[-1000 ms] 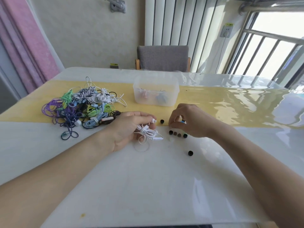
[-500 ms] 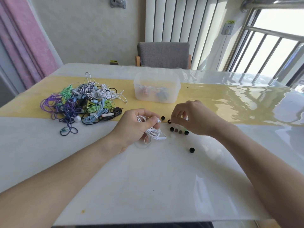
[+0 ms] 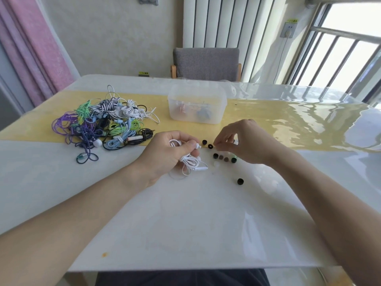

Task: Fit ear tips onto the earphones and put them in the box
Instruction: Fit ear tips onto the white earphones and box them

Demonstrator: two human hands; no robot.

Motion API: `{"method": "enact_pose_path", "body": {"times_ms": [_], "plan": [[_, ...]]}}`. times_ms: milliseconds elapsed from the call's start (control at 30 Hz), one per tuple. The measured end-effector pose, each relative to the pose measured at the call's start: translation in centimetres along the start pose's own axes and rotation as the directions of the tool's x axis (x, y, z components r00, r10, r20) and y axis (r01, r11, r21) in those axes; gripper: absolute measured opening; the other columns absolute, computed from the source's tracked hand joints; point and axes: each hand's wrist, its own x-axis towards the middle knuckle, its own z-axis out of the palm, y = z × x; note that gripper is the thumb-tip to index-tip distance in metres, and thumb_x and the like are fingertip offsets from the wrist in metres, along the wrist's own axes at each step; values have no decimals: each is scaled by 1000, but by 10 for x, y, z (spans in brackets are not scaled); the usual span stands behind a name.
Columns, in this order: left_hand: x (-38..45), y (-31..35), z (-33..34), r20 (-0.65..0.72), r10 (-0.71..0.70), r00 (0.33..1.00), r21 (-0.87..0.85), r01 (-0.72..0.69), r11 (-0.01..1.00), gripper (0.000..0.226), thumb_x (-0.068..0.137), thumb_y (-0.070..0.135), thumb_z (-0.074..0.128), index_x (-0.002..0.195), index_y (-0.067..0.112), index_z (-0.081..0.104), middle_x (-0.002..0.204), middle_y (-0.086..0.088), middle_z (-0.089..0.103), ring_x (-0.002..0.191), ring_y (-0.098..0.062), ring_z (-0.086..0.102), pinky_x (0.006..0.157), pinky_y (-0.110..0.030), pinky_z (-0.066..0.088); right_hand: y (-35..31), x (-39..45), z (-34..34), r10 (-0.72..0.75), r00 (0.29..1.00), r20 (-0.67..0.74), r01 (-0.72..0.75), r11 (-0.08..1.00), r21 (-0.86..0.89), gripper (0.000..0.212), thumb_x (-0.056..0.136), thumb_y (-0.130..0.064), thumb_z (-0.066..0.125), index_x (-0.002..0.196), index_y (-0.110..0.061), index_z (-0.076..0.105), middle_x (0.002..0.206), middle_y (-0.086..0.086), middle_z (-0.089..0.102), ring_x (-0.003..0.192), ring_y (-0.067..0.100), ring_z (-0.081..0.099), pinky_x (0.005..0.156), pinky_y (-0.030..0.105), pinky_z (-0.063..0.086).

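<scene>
The task looks early to middling, by my judgement; the clear, lidless plastic box, at twelve o'clock from the hands on the yellow band of the glossy white surface, already holds a few earphones, pinkish and bluish shapes seen dimly through its wall; a large tangled heap of coloured corded earphones, purple, green, blue, white and black, waits at ten o'clock, so most of the work seems left. The left hand has its grip curled round a coiled white earphone, thumb and forefinger pinching one bud with its nozzle aimed toward three o'clock; the right hand has its fingertips pressed together beside a small black round ear tip, touching or pinching its edge, though which I cannot tell; that tip sits just beside the bud, not yet fitted. Loose ear tips lie near: another black one at twelve o'clock of the bud, a row of dark and brownish ones under the right hand, and a lone black one toward five o'clock. Writing: a small yellow sticker at the far edge and a label above the wall socket carry characters too small to read; no brand shows.
</scene>
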Motion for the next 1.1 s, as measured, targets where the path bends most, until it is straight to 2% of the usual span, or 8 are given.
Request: {"method": "enact_pose_path", "body": {"times_ms": [167, 333, 467, 533, 600, 733, 867, 1100], "plan": [[-2, 1, -1, 2, 1, 1000, 17, -2, 1000, 15, 92, 11, 64, 103, 2, 70, 78, -7, 70, 72, -18, 70, 59, -27, 53, 1, 0, 0, 13, 1000, -6, -13, 1000, -7, 20, 88, -12, 74, 104, -24, 72, 79, -15, 72, 73, -2, 65, 69, 12, 49], [-2, 0, -2, 3, 2, 1000, 23, -2, 1000, 16, 93, 12, 64, 104, 2, 70, 79, -7, 71, 77, -22, 72, 66, -30, 53, -3, 1, 1, -21, 999, -41, 17, 996, -83, 18, 96, -10, 62, 111, -19, 68, 89, -11, 64, 76, 11, 66, 76, 36, 55], [-2, -1, -2, -4, 20, 1000, 37, -20, 999, 14, 92, 12, 65, 102, 5, 71, 80, -7, 72, 78, -23, 72, 67, -30, 54, -2, 1, 2, -48, 996, -73, 41, 995, -91, 14, 92, -17, 72, 105, -18, 70, 86, -9, 67, 80, 14, 66, 77, 37, 55], [-3, -1, -2, -7, 41, 999, 45, -41, 998, 13, 92, 13, 66, 102, 7, 71, 81, -7, 73, 80, -23, 72, 68, -31, 55, -6, 0, 0, -34, 986, -164, 40, 999, 31, 13, 85, -18, 80, 96, -16, 72, 82, -6, 72, 75, 7, 67, 70, 27, 54], [-4, -1, -1, -14, 74, 997, 45, -73, 996, 14, 90, 14, 68, 102, 8, 71, 83, -9, 74, 82, -25, 72, 71, -34, 56, -14, -3, -4, 68, 970, -234, 13, 945, 328, 19, 80, -18, 84, 86, -7, 70, 74, 2, 74, 64, 6, 68, 59, 18, 51], [-7, 3, 2, -33, 137, 990, -19, -137, 990, 10, 88, 14, 68, 97, 9, 69, 83, -12, 75, 77, -21, 71, 65, -30, 58, -22, -5, -3, 103, 991, -88, -3, 663, 748, 24, 78, -15, 79, 82, 5, 67, 66, 15, 71, 57, 19, 69, 54, 23, 54], [-8, 5, 5, -45, 177, 983, -45, -179, 983, 8, 87, 13, 67, 94, 10, 70, 74, -3, 74, 68, -12, 68, 59, -23, 53, -22, -3, 11, 39, 999, 33, -49, 499, 866, 20, 81, -18, 71, 86, 1, 69, 74, 17, 73, 67, 25, 71, 66, 29, 59], [-8, 2, 5, -85, 165, 983, -71, -171, 983, 8, 89, 14, 66, 95, 12, 70, 74, -4, 72, 68, -14, 66, 60, -25, 53, -27, -3, 24, -9, 1000, 18, -10, 541, 841, 17, 89, -22, 63, 87, -5, 62, 75, 4, 70, 69, 15, 66, 65, 27, 54]]}}
